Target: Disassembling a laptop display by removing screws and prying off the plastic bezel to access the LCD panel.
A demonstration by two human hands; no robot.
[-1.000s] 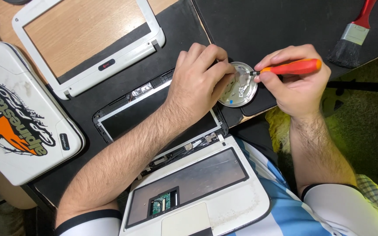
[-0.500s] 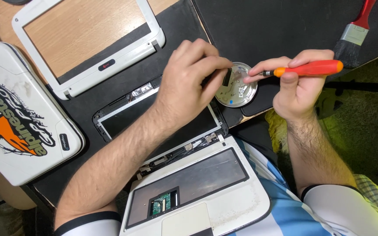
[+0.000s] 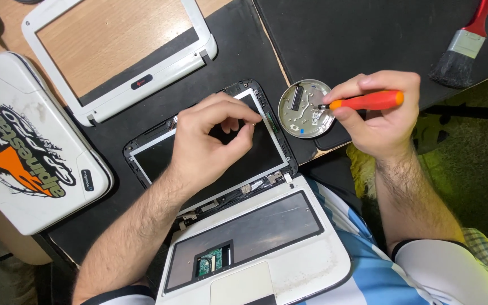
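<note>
Head view: looks down on a dismantled small laptop (image 3: 244,226) lying open on a black mat (image 3: 368,34).
Right hand (image 3: 379,116): clenched around an orange-handled screwdriver (image 3: 365,101), tip over a round metal dish (image 3: 306,108).
Left hand (image 3: 207,141): above the bare screen panel (image 3: 159,152), thumb and forefinger pinched together, contents too small to tell.
Dish: just right of the screen, at the mat's edge.
Nearby: white bezel frame (image 3: 120,96), stickered white lid (image 3: 24,152), red-handled brush (image 3: 461,48).

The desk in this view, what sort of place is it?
Probably a small electronics repair bench, perhaps at home. An opened white laptop lies with its screen bezel taken off. The right hand holds an orange screwdriver over a round metal dish of small parts, and a brush lies nearby.
</note>
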